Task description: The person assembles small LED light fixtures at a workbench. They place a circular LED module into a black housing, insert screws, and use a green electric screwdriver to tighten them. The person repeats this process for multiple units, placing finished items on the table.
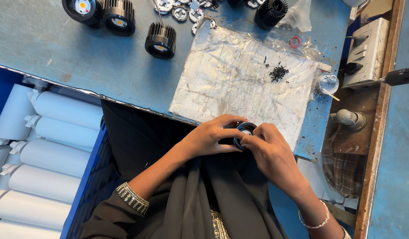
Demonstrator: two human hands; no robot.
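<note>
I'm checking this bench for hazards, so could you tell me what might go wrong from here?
Both hands, left and right, hold the black lamp part past the table edge, over the lap, so it could drop if it slips. The loose screws lie on crinkled plastic sheet and could scatter if it's nudged.

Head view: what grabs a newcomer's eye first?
Both hands, left hand and right hand, pinch a small black round lamp part at the table's near edge. Behind lies a crinkled plastic sheet with a pile of black screws. White tubular housings fill a blue crate at left.
</note>
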